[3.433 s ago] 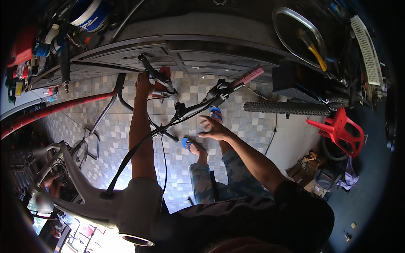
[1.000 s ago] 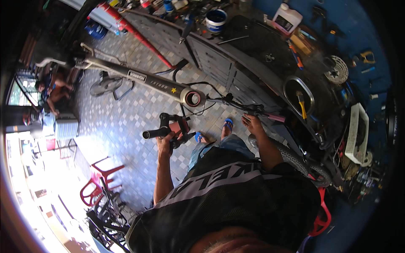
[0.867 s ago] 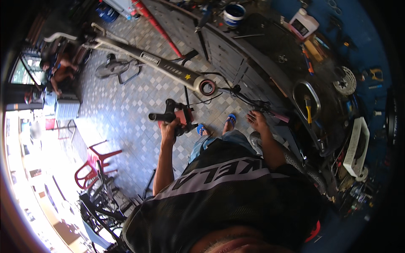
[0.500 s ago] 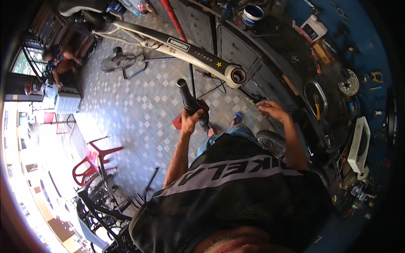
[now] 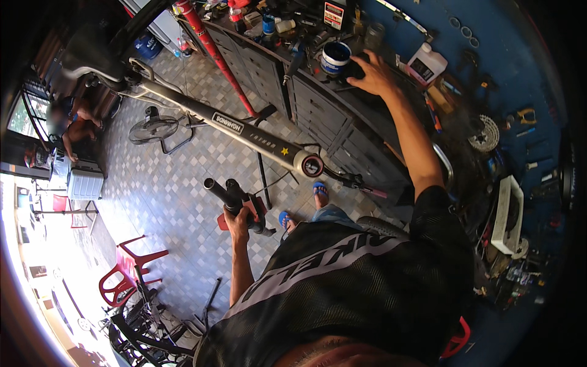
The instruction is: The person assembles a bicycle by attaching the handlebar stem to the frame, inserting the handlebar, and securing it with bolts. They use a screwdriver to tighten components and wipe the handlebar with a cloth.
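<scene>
My left hand [image 5: 237,221] is closed round the dark tube of a bicycle fork [image 5: 225,196]. The tube's hollow end points up and away, and red parts of the fork show beside the hand. My right hand [image 5: 374,74] reaches over the workbench, thumb and fingers apart, right beside an open white-and-blue tub [image 5: 335,58]. Something dark lies between those fingers, too unclear to name. Ahead of me a bicycle frame [image 5: 244,129] slants across the view, with the round opening of its head tube [image 5: 310,164] nearest me.
A red post [image 5: 214,55] rises behind the frame. Grey drawers [image 5: 324,107] run beneath the cluttered bench, which holds a pale jug [image 5: 426,63] and a cassette [image 5: 484,133]. Left are a floor fan [image 5: 153,128], a red chair [image 5: 128,272] and a seated person [image 5: 76,122].
My right hand has moved up and forward from beside the frame's head tube to the tub on the bench. My left hand and the fork have shifted left and a little lower.
</scene>
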